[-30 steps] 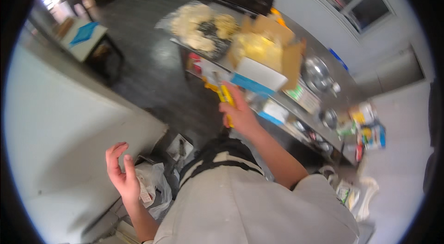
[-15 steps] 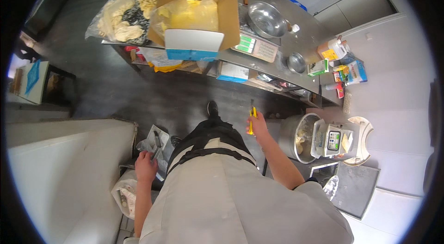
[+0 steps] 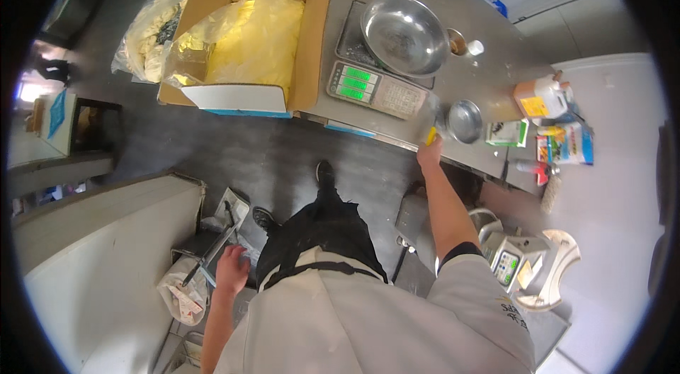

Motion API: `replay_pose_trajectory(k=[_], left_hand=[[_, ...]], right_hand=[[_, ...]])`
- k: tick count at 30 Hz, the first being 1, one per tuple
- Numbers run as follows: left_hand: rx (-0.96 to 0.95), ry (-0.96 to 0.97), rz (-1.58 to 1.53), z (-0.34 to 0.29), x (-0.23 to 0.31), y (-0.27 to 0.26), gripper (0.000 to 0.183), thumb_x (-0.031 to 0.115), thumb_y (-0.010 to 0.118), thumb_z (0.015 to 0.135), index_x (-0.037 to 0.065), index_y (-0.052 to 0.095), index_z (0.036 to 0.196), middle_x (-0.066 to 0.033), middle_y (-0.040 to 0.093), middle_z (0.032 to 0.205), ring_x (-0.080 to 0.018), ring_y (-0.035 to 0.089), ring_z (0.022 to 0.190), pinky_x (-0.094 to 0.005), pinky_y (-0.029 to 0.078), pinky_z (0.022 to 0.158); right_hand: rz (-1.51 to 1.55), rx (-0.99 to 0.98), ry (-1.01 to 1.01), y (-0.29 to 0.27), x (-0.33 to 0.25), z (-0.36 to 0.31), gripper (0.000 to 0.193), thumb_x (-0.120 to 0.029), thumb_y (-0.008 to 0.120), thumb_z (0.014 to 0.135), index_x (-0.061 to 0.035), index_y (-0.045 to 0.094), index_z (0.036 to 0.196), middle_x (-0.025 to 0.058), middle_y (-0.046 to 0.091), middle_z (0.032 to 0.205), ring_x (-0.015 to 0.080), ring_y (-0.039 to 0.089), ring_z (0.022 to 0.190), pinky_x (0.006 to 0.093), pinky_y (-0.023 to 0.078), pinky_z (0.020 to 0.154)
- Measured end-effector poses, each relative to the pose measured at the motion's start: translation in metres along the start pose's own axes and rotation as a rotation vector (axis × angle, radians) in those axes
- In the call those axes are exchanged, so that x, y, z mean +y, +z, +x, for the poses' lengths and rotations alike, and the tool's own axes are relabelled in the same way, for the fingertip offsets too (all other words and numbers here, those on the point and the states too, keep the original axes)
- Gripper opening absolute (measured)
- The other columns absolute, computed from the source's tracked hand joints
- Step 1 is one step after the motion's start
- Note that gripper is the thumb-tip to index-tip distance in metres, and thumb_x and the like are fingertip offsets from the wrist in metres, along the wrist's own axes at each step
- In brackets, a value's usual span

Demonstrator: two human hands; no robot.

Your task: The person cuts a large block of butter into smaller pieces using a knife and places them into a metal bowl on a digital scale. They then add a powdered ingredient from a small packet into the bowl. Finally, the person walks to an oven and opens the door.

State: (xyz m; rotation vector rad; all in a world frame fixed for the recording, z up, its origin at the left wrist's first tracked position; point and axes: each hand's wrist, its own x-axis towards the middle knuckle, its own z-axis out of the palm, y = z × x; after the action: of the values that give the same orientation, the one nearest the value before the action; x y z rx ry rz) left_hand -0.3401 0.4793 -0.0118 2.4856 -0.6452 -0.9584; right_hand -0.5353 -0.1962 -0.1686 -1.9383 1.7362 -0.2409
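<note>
My right hand [image 3: 429, 153] reaches out to the front edge of the steel worktable [image 3: 397, 134], closed around a yellow utility knife [image 3: 431, 135]. The knife's front end is blurred. Just beyond it are a small steel bowl [image 3: 465, 121] and a digital scale [image 3: 375, 89] with a lit green display. A wide steel bowl [image 3: 404, 30] rests on the scale. My left hand [image 3: 232, 270] hangs low at my left side, fingers loosely bent and apart, nothing visible in it. Close to that hand lies a long grey tool with black ends [image 3: 212, 248].
An open cardboard box [image 3: 237, 99] lined with plastic holds yellow blocks; a bag of pale dough [image 3: 145, 41] lies left of it. Jugs [image 3: 542, 98] and packets stand at the table's right end. A white partition [image 3: 106, 239] is at my left, a machine with a display [image 3: 506, 268] at my right.
My right hand has moved forward with the utility knife, from beside my waist to the table edge. The table and box appear nearer. My left hand has shifted slightly downward.
</note>
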Motion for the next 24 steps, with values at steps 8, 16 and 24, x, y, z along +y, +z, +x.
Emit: replay_pose_trajectory(k=[8,16,24], left_hand=[[0.012,-0.189,-0.200,-0.043,0.063,0.027,0.029,0.009,0.073,0.096,0.006,0.072,0.125,-0.0160,0.069,0.134,-0.0395,0.071,0.114,-0.0441,0.060,0.093],[0.117,-0.175,-0.254,-0.029,0.034,0.052,0.021,0.010,0.079,0.094,0.005,0.071,0.113,-0.0146,0.071,0.113,-0.0378,0.073,0.093,-0.0455,0.058,0.082],[0.150,-0.152,-0.398,0.002,0.072,0.075,0.019,0.002,0.065,0.103,0.005,0.070,0.121,-0.0152,0.070,0.132,-0.0375,0.069,0.118,-0.0417,0.055,0.099]], right_hand=[[-0.219,0.125,0.062,0.015,-0.040,0.018,0.077,-0.022,0.075,0.093,-0.0077,0.044,0.162,0.0234,0.052,0.154,0.0464,0.053,0.140,0.0564,0.044,0.120],[-0.030,-0.404,-0.615,0.023,-0.019,-0.075,0.046,-0.013,0.070,0.094,-0.0073,0.067,0.140,0.0180,0.069,0.132,0.0397,0.066,0.125,0.0508,0.052,0.109],[-0.386,-0.965,-0.453,0.115,0.004,-0.048,0.047,-0.012,0.073,0.097,-0.0091,0.065,0.143,0.0172,0.073,0.135,0.0359,0.074,0.115,0.0485,0.059,0.097]])
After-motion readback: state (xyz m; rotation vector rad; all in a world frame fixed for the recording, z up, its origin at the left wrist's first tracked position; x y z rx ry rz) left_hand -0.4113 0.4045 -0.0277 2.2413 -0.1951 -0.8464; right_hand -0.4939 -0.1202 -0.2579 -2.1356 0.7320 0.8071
